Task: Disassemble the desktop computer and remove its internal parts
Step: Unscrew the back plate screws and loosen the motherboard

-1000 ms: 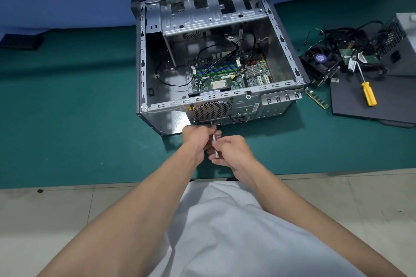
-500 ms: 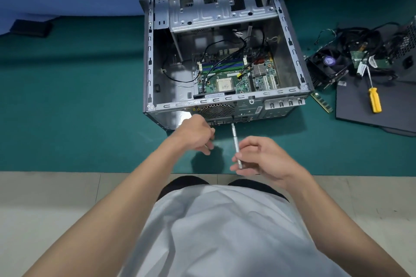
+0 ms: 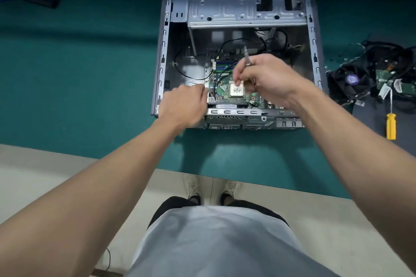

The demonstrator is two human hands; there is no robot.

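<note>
The boxy grey sheet-metal computer case (image 3: 234, 7) lies open on a green felt-like mat (image 3: 78, 74). Over its green motherboard (image 3: 221, 87), the right hand (image 3: 270, 78) pinches a slim metal screwdriver (image 3: 247, 56). The left hand (image 3: 182, 105), blurred at the case's near-left rim, seems curled; I cannot tell its grip.

Case (image 3: 162, 51) side open; cables (image 3: 234, 40) cross motherboard (image 3: 221, 86).

The open grey metal computer case (image 3: 313, 29) lies on the green mat (image 3: 67, 74), the green motherboard (image 3: 221, 87) inside its near half. Over the board, the right hand (image 3: 267, 76) holds a thin metal screwdriver (image 3: 247, 56). Right of the case lies a black fan (image 3: 351, 80), a yellow-handled screwdriver (image 3: 391, 126) before it.
</note>
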